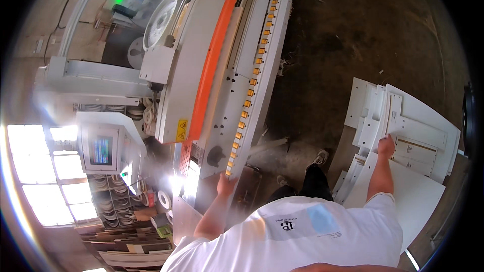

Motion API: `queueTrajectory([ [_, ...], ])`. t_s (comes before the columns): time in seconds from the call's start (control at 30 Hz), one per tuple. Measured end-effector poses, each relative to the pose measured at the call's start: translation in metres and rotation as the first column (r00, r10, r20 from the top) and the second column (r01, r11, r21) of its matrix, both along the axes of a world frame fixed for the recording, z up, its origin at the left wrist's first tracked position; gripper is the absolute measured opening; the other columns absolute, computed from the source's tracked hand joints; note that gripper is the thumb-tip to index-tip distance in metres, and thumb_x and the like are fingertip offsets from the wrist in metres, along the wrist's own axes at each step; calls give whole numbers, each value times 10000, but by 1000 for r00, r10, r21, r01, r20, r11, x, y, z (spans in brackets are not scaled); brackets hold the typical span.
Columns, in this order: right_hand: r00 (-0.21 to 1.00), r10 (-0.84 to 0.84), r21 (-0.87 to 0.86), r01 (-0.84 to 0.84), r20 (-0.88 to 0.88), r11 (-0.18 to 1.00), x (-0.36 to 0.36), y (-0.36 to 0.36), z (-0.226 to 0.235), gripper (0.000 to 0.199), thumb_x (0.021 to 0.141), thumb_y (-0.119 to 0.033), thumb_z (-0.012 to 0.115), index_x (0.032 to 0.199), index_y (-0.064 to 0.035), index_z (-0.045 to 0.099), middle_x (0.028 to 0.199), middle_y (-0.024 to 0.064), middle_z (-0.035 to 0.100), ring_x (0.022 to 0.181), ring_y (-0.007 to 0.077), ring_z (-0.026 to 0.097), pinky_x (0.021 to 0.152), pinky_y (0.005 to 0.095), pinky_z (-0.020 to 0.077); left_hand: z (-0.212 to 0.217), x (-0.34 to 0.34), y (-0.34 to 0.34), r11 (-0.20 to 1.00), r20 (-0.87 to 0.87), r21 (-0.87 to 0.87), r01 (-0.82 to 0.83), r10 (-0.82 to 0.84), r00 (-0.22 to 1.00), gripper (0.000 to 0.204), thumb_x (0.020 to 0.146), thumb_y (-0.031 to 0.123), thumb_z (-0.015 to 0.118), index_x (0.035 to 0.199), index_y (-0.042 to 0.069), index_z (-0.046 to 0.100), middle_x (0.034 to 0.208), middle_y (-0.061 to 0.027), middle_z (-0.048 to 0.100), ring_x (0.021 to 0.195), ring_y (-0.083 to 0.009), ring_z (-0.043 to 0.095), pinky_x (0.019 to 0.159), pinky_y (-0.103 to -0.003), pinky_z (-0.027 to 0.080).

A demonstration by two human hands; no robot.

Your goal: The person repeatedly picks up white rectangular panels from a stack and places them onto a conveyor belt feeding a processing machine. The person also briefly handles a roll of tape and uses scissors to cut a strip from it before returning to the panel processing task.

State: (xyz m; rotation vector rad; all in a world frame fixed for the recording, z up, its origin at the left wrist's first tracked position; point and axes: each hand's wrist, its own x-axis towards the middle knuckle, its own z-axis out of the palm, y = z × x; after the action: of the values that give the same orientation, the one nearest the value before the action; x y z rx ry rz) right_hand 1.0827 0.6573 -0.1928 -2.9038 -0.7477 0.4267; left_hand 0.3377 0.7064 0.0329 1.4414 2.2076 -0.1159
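left hand [226, 184]: closed on end of machine [252, 78] rail | right hand [386, 146]: flat, open, on white panels [418, 136] | shoe [319, 157] between hands

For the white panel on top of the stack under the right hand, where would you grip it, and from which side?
Probably by its long near edge, coming in from the person's side. The top white panel lies flat on the stack of white panels, so only its edges offer a hold, and the right hand already rests at that edge. The left hand is on the end of the long machine.
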Motion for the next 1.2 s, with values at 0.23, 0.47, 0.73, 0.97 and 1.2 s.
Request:
queueTrajectory([
  [0.23, 973, -20, 284, -47, 229, 958, 22, 1, -61, 307, 836, -160, 568, 1063, -131, 774, 958, 146, 744, 889, 362, 701, 807, 440, 564, -10, 5, 3, 999, 220, 26, -22, 16, 975, 729, 778, 349, 810, 1347, 42, 475, 1181, -209, 671, 1097, -400, 650, 908, -474, 511],
  [0.47, 997, -79, -47, 78, -23, 996, 16, 30, 65, 869, 700, -459, 830, 1422, -119, 490, 1430, 107, 522, 1314, 322, 494, 1009, 445, 511, -38, -33, -9, 996, 108, 42, 77, -82, 991, 766, 762, 262, 825, 1365, -21, 447, 1230, -233, 635, 1113, -380, 646, 945, -452, 499],
  [0.73, 997, -67, -137, 60, -41, 989, 5, 39, 63, 921, 669, -461, 855, 1427, -123, 456, 1472, 112, 471, 1343, 351, 450, 1086, 452, 453, -74, -91, -10, 941, 17, 17, 338, -339, 941, 869, 779, 224, 820, 1444, -78, 350, 1297, -269, 593, 1172, -388, 617, 998, -427, 486],
  [0.97, 989, -136, -64, 132, -60, 989, 5, 54, 54, 845, 639, -378, 865, 1374, -190, 494, 1406, 79, 538, 1271, 350, 510, 1063, 451, 454, -72, -81, -25, 982, 21, 115, 149, -153, 988, 830, 781, 228, 819, 1419, -65, 375, 1246, -261, 615, 1134, -384, 636, 968, -431, 494],
  [1.2, 979, 189, 194, -199, 71, 961, -31, 107, 65, 648, 621, -260, 840, 1199, -180, 560, 1241, 41, 620, 1202, 286, 552, 988, 434, 472, -57, -64, -19, 992, 54, 56, 110, -113, 992, 806, 781, 212, 814, 1426, -28, 395, 1291, -236, 592, 1182, -386, 594, 1003, -438, 466],
])
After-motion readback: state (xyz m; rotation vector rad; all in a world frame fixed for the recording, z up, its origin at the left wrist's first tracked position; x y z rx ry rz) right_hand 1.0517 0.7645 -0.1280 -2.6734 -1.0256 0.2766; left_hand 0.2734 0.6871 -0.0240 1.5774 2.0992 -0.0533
